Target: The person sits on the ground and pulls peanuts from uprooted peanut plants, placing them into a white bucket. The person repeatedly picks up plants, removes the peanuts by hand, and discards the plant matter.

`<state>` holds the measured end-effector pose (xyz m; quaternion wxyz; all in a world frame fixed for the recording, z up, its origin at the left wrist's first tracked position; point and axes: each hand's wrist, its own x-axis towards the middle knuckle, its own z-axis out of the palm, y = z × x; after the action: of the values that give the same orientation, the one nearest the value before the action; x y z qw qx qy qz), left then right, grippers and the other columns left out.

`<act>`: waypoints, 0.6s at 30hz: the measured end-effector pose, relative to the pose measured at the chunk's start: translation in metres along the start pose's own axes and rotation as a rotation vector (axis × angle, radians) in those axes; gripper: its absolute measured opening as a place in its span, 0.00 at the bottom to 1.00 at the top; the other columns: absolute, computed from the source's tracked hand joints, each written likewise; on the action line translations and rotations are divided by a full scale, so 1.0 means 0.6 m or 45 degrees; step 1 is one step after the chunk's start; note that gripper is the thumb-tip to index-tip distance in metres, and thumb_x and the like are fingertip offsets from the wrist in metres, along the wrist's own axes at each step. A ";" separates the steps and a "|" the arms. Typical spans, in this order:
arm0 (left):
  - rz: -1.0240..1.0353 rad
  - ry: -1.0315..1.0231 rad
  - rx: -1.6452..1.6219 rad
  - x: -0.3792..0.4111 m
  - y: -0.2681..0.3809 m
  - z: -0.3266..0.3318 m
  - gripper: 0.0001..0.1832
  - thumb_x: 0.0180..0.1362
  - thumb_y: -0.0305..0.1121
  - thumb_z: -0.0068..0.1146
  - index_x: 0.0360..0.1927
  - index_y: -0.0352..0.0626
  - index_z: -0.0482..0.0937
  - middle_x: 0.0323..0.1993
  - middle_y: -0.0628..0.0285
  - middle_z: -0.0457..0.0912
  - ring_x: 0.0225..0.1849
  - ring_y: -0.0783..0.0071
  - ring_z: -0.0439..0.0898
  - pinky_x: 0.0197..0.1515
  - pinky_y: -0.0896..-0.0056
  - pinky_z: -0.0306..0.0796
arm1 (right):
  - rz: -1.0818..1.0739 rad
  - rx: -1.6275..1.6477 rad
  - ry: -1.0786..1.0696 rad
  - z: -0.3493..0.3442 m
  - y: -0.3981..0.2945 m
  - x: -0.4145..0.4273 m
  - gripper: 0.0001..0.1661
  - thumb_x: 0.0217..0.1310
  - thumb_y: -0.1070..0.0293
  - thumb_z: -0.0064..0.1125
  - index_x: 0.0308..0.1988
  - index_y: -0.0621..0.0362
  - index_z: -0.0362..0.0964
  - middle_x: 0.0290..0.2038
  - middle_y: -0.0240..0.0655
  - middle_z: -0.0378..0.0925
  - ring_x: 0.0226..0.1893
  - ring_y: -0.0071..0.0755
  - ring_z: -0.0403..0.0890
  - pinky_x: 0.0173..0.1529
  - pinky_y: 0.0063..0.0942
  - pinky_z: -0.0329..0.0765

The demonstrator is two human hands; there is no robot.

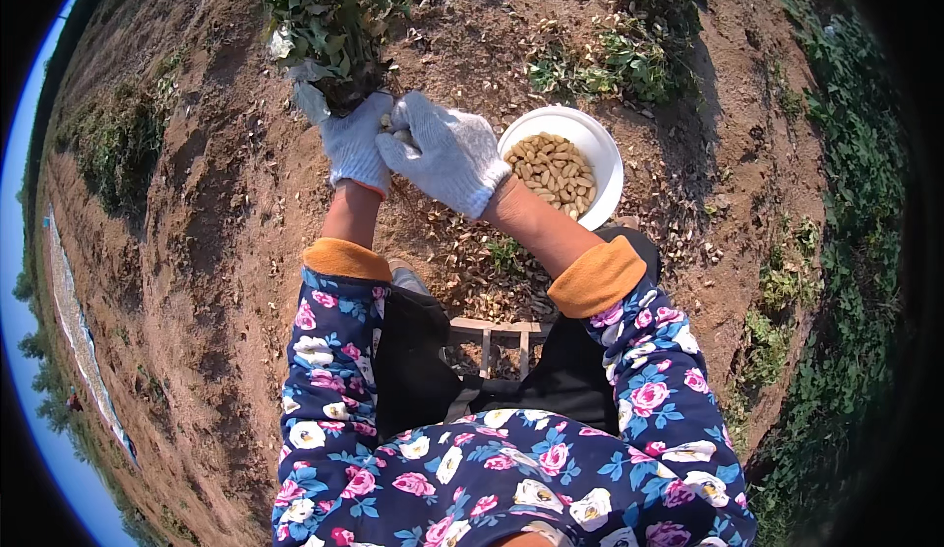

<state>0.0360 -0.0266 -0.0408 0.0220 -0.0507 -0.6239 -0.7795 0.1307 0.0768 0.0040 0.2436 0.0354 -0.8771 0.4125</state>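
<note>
My left hand (358,137), in a whitish knit glove, grips a bunch of uprooted peanut plants (332,16) near its root end. The green leaves point away from me. Against it, my gloved right hand (446,148) has thumb and fingers closed on pale peanut pods (403,136); how many is hidden by the glove. Just right of that hand stands a white plastic bowl (611,171), partly behind my right wrist. Loose peanuts (553,171) in their shells cover its bottom.
A wooden slatted stool or frame (505,327) shows between my knees. Pulled plants lie in heaps at the upper right (641,53) and left (122,145). Dry leaves litter the soil (221,311). Green crop (848,252) grows along the right; a long pale sheet (81,326) lies far left.
</note>
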 end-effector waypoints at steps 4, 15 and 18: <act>-0.161 -0.026 0.254 0.021 -0.023 -0.008 0.21 0.48 0.26 0.58 0.49 0.41 0.72 0.37 0.61 0.79 0.34 0.67 0.79 0.36 0.70 0.74 | -0.287 -0.119 0.028 0.007 -0.010 -0.019 0.11 0.53 0.60 0.60 0.27 0.52 0.68 0.19 0.35 0.73 0.20 0.43 0.78 0.22 0.36 0.74; -0.619 -0.149 -0.356 0.000 0.058 -0.017 0.09 0.58 0.34 0.51 0.33 0.38 0.73 0.19 0.62 0.75 0.13 0.68 0.75 0.10 0.70 0.70 | 0.231 -0.936 -0.897 -0.111 0.069 -0.037 0.26 0.59 0.48 0.47 0.46 0.58 0.73 0.37 0.49 0.79 0.41 0.50 0.80 0.46 0.42 0.74; -0.663 -0.190 -0.364 -0.009 0.057 -0.010 0.07 0.57 0.29 0.52 0.36 0.37 0.72 0.18 0.59 0.76 0.11 0.70 0.74 0.09 0.70 0.71 | 0.339 -0.287 -0.446 -0.099 0.030 -0.010 0.23 0.61 0.52 0.47 0.50 0.54 0.70 0.44 0.49 0.76 0.45 0.50 0.78 0.49 0.40 0.73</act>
<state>0.0447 -0.0401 -0.0097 -0.2319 0.0512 -0.5000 -0.8329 0.1548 0.1316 0.0204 0.0338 -0.0369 -0.9434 0.3279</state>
